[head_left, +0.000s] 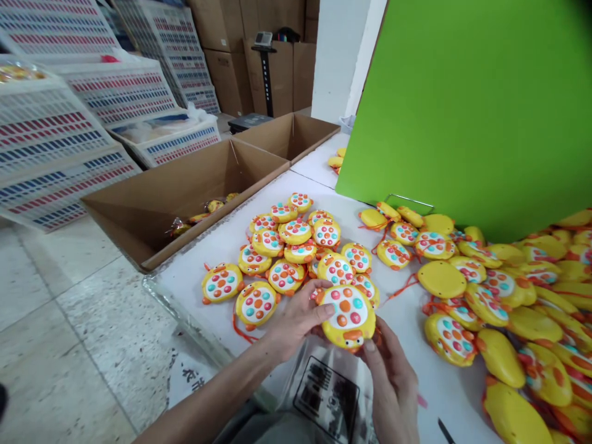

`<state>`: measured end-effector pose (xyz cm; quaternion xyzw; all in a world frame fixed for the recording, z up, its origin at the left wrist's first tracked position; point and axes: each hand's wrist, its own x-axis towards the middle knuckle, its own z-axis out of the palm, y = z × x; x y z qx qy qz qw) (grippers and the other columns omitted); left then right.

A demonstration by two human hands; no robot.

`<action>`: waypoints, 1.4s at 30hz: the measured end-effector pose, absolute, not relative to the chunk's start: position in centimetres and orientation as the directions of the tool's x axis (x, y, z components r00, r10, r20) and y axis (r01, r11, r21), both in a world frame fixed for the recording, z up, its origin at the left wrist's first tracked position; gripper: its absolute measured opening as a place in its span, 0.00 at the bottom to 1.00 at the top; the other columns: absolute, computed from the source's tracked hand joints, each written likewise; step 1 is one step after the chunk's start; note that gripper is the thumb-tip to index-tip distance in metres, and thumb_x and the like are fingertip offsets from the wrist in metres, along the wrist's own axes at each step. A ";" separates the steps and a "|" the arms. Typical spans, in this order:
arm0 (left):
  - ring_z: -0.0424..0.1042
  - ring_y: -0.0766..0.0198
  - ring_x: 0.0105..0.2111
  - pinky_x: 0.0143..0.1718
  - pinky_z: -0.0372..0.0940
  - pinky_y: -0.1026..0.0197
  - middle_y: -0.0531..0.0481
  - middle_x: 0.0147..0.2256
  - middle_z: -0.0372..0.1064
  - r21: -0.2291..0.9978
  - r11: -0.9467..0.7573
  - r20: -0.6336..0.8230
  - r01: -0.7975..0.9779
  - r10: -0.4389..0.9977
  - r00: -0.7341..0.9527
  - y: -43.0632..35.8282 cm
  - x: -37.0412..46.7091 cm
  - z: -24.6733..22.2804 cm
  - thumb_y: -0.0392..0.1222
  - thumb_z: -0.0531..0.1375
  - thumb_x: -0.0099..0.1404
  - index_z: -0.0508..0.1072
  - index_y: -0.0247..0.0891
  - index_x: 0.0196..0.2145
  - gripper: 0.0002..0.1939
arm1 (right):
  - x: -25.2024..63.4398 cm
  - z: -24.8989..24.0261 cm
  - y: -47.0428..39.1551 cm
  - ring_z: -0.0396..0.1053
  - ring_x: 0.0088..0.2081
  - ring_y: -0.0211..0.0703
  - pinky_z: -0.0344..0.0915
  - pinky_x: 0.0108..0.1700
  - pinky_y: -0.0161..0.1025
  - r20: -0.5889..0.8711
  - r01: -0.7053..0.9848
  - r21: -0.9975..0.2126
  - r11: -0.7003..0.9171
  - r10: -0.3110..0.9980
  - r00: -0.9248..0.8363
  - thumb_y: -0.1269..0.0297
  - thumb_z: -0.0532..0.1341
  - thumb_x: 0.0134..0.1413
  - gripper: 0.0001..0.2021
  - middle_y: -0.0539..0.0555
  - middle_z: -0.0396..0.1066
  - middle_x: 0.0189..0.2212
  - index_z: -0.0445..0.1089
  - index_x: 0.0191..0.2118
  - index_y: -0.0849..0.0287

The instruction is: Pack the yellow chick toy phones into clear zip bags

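Between my two hands is a yellow duck-shaped toy [345, 317], its white face with red, orange and teal round buttons turned up toward me. My left hand [303, 317] grips it at the upper left, thumb on the front. On its lower right edge, my right hand [391, 376] holds it between thumb and fingers. Below the toy, a clear plastic bag [326, 388] with black print lies at the table edge. Just beyond my hands, several similar duck toys [296, 231] rest in a loose group, mostly buttons up.
A large heap of duck toys [513, 290] covers the right side beneath a green board [472, 111]. An open cardboard box [185, 191] with bagged toys stands along the table's left. A pointed dark tool [445, 430] lies near the front edge. Plastic crates [60, 135] are stacked behind.
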<state>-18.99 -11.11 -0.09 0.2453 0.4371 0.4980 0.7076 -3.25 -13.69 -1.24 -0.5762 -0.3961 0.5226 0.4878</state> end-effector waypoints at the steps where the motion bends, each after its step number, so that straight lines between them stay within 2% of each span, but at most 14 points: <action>1: 0.71 0.64 0.32 0.27 0.66 0.67 0.50 0.36 0.69 0.801 0.365 -0.368 -0.474 0.925 0.090 -11.2 -19.0 -0.2 0.43 0.64 0.55 0.64 0.41 0.43 0.19 | -3.3 -1.4 -13.8 0.67 0.49 0.51 0.68 0.44 0.43 -0.203 -0.031 -0.979 -0.200 0.970 0.133 0.53 0.61 0.50 0.26 0.58 0.69 0.49 0.63 0.54 0.57; 3: 0.70 0.65 0.32 0.31 0.66 0.67 0.52 0.33 0.69 0.827 0.337 -0.355 -0.451 0.934 0.047 -11.2 -19.0 -0.4 0.43 0.65 0.54 0.65 0.40 0.41 0.18 | -3.1 -1.4 -13.8 0.71 0.41 0.47 0.69 0.38 0.40 -0.177 0.022 -0.983 -0.181 0.978 0.114 0.53 0.61 0.50 0.25 0.56 0.73 0.41 0.64 0.53 0.57; 6: 0.71 0.63 0.35 0.37 0.66 0.62 0.51 0.35 0.70 0.841 0.307 -0.319 -0.445 0.946 0.050 -11.3 -19.0 -0.7 0.43 0.66 0.53 0.65 0.40 0.44 0.22 | -2.6 -1.2 -13.3 0.71 0.29 0.42 0.68 0.30 0.37 -0.159 0.089 -0.982 -0.169 0.981 0.112 0.52 0.59 0.52 0.24 0.54 0.75 0.32 0.64 0.52 0.59; 11: 0.70 0.57 0.41 0.43 0.64 0.57 0.45 0.43 0.70 0.840 0.338 -0.280 -0.423 0.940 0.195 -11.3 -18.5 -0.4 0.42 0.68 0.48 0.67 0.37 0.50 0.30 | -3.0 -0.7 -12.5 0.71 0.43 0.50 0.69 0.41 0.43 -0.211 -0.037 -0.977 -0.209 0.974 0.078 0.51 0.61 0.50 0.24 0.57 0.73 0.44 0.67 0.50 0.59; 17: 0.70 0.57 0.37 0.38 0.63 0.61 0.47 0.38 0.73 0.976 0.193 -0.208 0.097 0.963 0.171 -10.9 -19.2 0.7 0.44 0.63 0.55 0.74 0.35 0.44 0.19 | -3.5 -0.7 -12.8 0.69 0.46 0.50 0.67 0.47 0.43 -0.199 -0.079 -0.976 -0.201 0.979 -0.036 0.55 0.62 0.49 0.21 0.55 0.73 0.44 0.69 0.48 0.58; 20: 0.70 0.59 0.35 0.36 0.63 0.63 0.49 0.36 0.74 0.973 0.116 -0.157 0.199 0.966 0.205 -10.8 -19.5 1.3 0.43 0.61 0.57 0.74 0.38 0.44 0.16 | -3.0 -0.5 -12.8 0.70 0.43 0.48 0.67 0.44 0.40 -0.175 -0.025 -0.984 -0.177 0.982 -0.072 0.56 0.63 0.48 0.17 0.55 0.73 0.43 0.70 0.44 0.57; 23: 0.69 0.62 0.34 0.33 0.62 0.66 0.50 0.35 0.72 0.983 0.116 -0.151 0.144 0.953 0.263 -11.0 -19.8 1.3 0.44 0.60 0.59 0.72 0.38 0.44 0.15 | -2.4 0.1 -12.3 0.71 0.38 0.46 0.68 0.38 0.38 -0.143 0.013 -0.990 -0.143 0.977 -0.155 0.55 0.63 0.48 0.16 0.55 0.74 0.39 0.70 0.42 0.58; 25: 0.68 0.63 0.32 0.32 0.62 0.67 0.51 0.34 0.71 0.984 0.143 -0.170 0.109 0.940 0.296 -11.1 -20.0 0.8 0.44 0.61 0.58 0.72 0.38 0.42 0.14 | -1.9 0.2 -11.4 0.71 0.39 0.47 0.68 0.38 0.39 -0.127 0.050 -0.992 -0.118 0.946 -0.297 0.55 0.62 0.50 0.16 0.55 0.74 0.40 0.70 0.43 0.58; 28: 0.69 0.63 0.32 0.32 0.63 0.66 0.51 0.33 0.71 0.963 0.268 -0.254 -0.027 0.936 0.245 -10.5 -20.2 -0.4 0.41 0.64 0.55 0.72 0.37 0.39 0.13 | -0.3 -0.6 -8.8 0.71 0.41 0.48 0.67 0.41 0.41 -0.121 0.246 -0.969 -0.003 0.877 -0.465 0.55 0.57 0.55 0.16 0.55 0.73 0.41 0.69 0.45 0.57; 31: 0.72 0.61 0.35 0.37 0.66 0.62 0.48 0.36 0.73 0.832 0.362 -0.383 -0.420 0.923 0.036 -8.3 -20.6 -1.0 0.39 0.64 0.55 0.71 0.35 0.38 0.13 | 1.9 -2.4 -4.1 0.70 0.42 0.49 0.67 0.40 0.43 -0.035 0.574 -0.807 0.137 0.960 -0.278 0.53 0.54 0.57 0.20 0.57 0.73 0.43 0.65 0.51 0.58; 34: 0.73 0.57 0.39 0.40 0.68 0.58 0.44 0.38 0.74 0.617 0.287 -0.468 -0.733 0.882 -0.048 -5.9 -21.4 -0.5 0.40 0.59 0.61 0.70 0.34 0.38 0.09 | 3.8 -4.3 1.7 0.66 0.47 0.56 0.64 0.45 0.51 0.074 0.731 -0.673 0.114 0.993 -0.088 0.55 0.55 0.54 0.25 0.66 0.68 0.48 0.62 0.54 0.66; 36: 0.72 0.55 0.43 0.42 0.68 0.57 0.40 0.42 0.73 0.523 0.290 -0.483 -0.802 0.876 0.002 -5.0 -21.9 -0.1 0.41 0.54 0.65 0.70 0.31 0.40 0.11 | 4.5 -5.2 5.1 0.60 0.53 0.58 0.58 0.52 0.54 0.111 0.772 -0.626 0.111 0.992 -0.052 0.60 0.56 0.54 0.24 0.68 0.63 0.51 0.62 0.54 0.69; 38: 0.72 0.54 0.45 0.43 0.68 0.57 0.36 0.43 0.72 0.489 0.349 -0.494 -0.800 0.866 0.076 -4.9 -22.0 0.0 0.41 0.50 0.67 0.69 0.28 0.41 0.14 | 4.8 -5.7 7.9 0.56 0.57 0.55 0.53 0.56 0.53 0.120 0.805 -0.582 0.112 0.991 -0.051 0.64 0.56 0.55 0.21 0.66 0.61 0.54 0.61 0.54 0.66; 42: 0.75 0.56 0.37 0.36 0.68 0.60 0.37 0.37 0.74 0.536 0.435 -0.501 -0.723 0.854 0.142 -6.0 -20.8 -1.1 0.37 0.53 0.65 0.69 0.28 0.43 0.12 | 4.9 -5.9 11.3 0.61 0.53 0.49 0.58 0.53 0.54 0.023 0.840 -0.536 0.089 0.996 -0.091 0.62 0.57 0.58 0.16 0.57 0.62 0.52 0.63 0.51 0.59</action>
